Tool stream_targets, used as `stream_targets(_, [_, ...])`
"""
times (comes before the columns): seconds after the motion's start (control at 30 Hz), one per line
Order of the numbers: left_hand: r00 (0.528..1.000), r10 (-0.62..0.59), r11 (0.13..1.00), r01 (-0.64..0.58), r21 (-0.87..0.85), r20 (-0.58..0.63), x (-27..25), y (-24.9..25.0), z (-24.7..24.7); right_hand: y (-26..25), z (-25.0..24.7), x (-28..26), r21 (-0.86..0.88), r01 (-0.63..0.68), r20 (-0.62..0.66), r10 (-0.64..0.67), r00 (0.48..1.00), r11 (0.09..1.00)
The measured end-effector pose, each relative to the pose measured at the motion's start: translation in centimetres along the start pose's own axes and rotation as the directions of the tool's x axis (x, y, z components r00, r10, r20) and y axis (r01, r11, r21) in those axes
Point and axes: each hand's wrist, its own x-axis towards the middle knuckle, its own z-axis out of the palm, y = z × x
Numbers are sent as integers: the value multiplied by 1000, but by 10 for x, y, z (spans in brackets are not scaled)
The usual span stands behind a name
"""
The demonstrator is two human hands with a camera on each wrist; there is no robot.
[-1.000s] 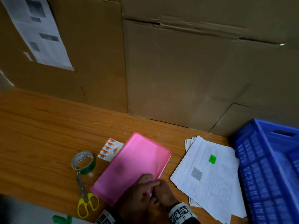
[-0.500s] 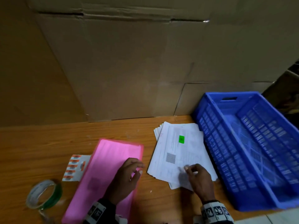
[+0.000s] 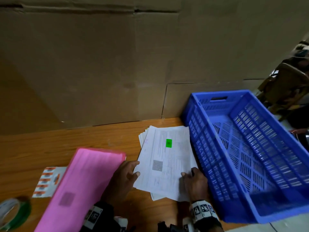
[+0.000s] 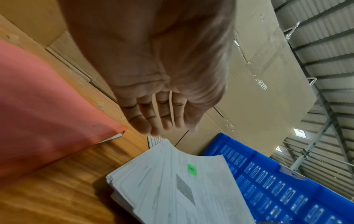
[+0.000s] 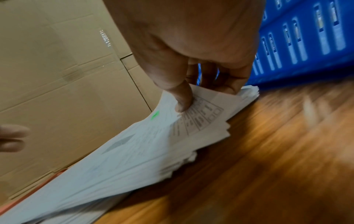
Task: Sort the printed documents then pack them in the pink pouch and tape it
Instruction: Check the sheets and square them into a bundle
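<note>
A stack of printed documents [image 3: 165, 161], its top sheet marked with a green sticker, lies on the wooden table between the pink pouch [image 3: 80, 186] and a blue crate. My right hand [image 3: 187, 173] pinches the near right corner of the top sheets. In the right wrist view its thumb lies on top of the documents [image 5: 134, 151], the fingers curl underneath, and that corner is lifted. My left hand [image 3: 133, 168] reaches to the stack's left edge. In the left wrist view its fingers [image 4: 162, 128] are straight, holding nothing above the documents [image 4: 172, 189] beside the pouch [image 4: 38, 113].
The blue slatted crate [image 3: 250, 148] stands close against the stack's right side. A green tape roll [image 3: 13, 213] and a sheet of orange stickers [image 3: 46, 181] lie left of the pouch. Cardboard boxes [image 3: 117, 64] wall off the back of the table.
My left hand has left the pink pouch and moved right to the stack's left edge. My right hand has taken hold of the top sheets' near corner and raised it.
</note>
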Motion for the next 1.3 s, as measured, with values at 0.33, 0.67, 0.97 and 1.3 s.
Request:
stream_targets(0.33, [999,-33,999,32,10,14,5,-6,-6,19,3,8,113,90,-105,-78,991,990])
stream_targets(0.67, [990,-58,995,67,-68,130,16,3,-12,19,-13,2,174,225,-199,-189,962,959])
stream_targets(0.97, [996,93,889,-76,-452,14,22,29,-14,-17,-26,-4,683,74,211,-294,932,727])
stream_targets(1.3, [972,107,988,-127,-88,-207,-1,20,-52,14,-1,26,226,48,73,-67,995,973])
